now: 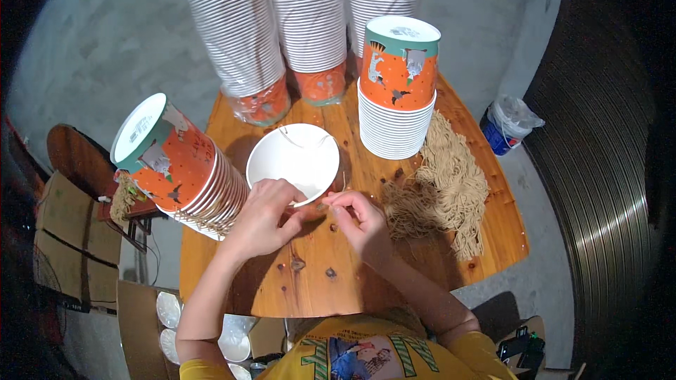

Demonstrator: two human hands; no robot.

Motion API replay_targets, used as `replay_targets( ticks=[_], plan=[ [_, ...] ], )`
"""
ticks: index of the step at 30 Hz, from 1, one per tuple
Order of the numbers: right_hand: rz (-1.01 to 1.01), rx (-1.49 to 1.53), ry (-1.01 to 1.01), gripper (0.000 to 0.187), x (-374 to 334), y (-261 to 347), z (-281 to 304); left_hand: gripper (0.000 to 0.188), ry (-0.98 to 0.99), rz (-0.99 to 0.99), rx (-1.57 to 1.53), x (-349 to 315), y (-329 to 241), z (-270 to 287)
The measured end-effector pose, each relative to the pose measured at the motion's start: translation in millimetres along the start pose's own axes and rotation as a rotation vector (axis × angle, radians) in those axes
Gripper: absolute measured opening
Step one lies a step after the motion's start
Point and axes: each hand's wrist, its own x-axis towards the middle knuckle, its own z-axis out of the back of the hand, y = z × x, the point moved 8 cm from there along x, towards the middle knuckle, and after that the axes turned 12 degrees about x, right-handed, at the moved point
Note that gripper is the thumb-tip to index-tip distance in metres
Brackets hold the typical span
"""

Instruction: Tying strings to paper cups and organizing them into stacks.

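A white-lined paper bucket [292, 158] lies tilted on the wooden table, its mouth toward me. A thin cord [290, 137] crosses the far part of its mouth. My left hand [266, 219] grips the near rim, fingers inside and thumb outside. Just right of that rim, my right hand [357, 222] pinches what looks like a cord end; the fingers partly hide it. On the left leans a stack of upturned orange and green buckets [172, 155], with cords hanging around its lower rims. To the right is a heap of beige cords [451, 183].
Another upturned bucket stack [400, 70] stands behind the cord heap. Plastic-wrapped bucket stacks [243, 35] line the back of the wooden table [310, 281]. A blue and white pail [505, 125] sits on the floor at right; a cardboard box [144, 317] with white buckets is at lower left.
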Motion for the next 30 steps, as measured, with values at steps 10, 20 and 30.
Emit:
replay_targets(
  ticks=[10,20,30],
  plan=[
    [0.271,-0.249,0.019,0.008,1,46,-11,0.016,0.197,0.356,-0.516,0,18,8],
    [0.381,-0.342,0.018,0.011,-1,61,-16,0.018,0.338,0.515,-0.913,-2,24,1],
    [0.456,-0.487,0.093,0.013,-6,71,-25,0.015,0.373,0.511,-0.901,-1,26,-4]
  ],
)
